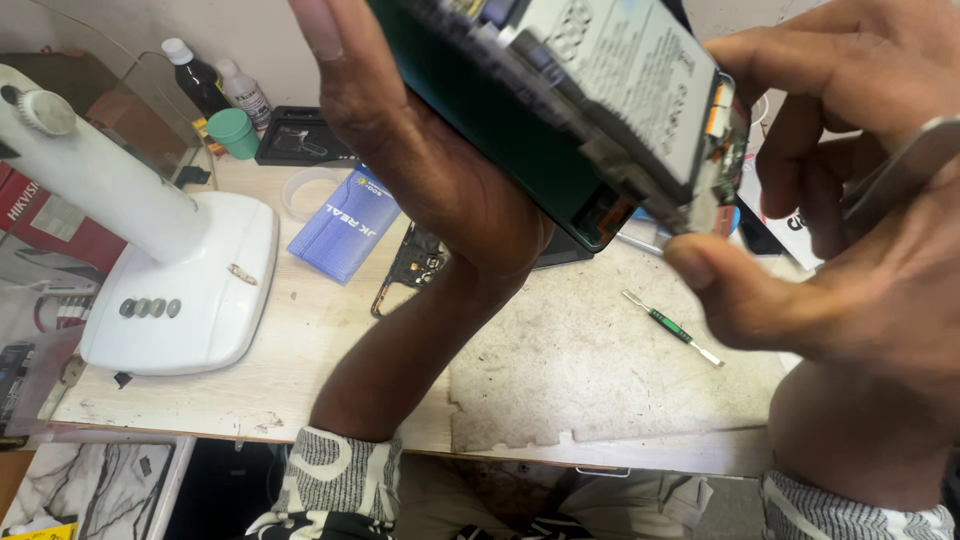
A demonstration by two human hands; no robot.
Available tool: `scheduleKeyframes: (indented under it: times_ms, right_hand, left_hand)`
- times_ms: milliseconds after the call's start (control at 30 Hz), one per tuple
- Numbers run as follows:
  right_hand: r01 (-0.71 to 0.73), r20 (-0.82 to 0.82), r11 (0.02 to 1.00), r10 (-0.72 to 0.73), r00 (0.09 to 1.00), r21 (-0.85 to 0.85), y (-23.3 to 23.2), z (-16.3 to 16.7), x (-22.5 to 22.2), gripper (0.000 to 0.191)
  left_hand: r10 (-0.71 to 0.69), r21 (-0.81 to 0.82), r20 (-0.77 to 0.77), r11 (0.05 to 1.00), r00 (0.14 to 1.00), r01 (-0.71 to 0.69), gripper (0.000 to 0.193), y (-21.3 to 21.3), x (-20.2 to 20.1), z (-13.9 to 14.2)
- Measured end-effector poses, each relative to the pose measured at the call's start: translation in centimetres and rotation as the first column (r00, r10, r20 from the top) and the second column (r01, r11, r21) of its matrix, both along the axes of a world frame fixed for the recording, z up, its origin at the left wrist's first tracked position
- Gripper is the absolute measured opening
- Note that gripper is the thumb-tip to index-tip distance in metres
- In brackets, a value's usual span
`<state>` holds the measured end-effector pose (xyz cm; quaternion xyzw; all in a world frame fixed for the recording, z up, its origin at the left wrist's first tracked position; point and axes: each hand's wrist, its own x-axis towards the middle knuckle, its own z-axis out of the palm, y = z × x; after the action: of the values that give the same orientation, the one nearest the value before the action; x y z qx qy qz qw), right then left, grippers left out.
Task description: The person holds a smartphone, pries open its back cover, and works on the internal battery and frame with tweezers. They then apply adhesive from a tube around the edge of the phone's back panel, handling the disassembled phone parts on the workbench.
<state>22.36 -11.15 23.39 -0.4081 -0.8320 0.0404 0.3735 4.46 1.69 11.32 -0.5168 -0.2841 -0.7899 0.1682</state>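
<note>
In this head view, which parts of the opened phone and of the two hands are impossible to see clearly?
- Opened phone: top cut off by the upper edge.
- Left hand: fingertips cut off by the upper edge; palm side hidden behind the phone.
- Right hand: blurred, partly past the right edge; the grey thing it holds is unclear.

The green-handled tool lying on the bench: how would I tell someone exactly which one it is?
Start at the worn grey mat on the wooden table. On its upper right part, below the opened phone that both hands hold up, lies the small screwdriver. It alone is thin and straight, with a green middle and pale metal ends.
</note>
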Motion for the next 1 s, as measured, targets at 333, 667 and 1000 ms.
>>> scheduleKeyframes:
  times_ms: [333,667,1000]
  right_hand:
    - [-0.26,-0.303,0.961,0.221,0.927,-0.094,3.0,-2.1,3.4,0.066]
    - [-0.464,-0.368,0.879,0.398,0.841,-0.111,3.4,-1.7,4.4,0.069]
    - [-0.585,-0.632,0.788,0.358,0.688,-0.19,6.7,-4.3,5.9,0.086]
  left_hand:
    - [-0.554,-0.043,0.271,0.81,0.787,0.585,0.074,-0.6,1.2,0.3]
    - [-0.957,-0.005,0.274,0.098,0.095,0.995,0.085,-4.5,0.2,4.3]
    - [-0.91,0.071,0.41,-0.038,-0.064,0.997,0.083,-4.4,1.0,4.6]
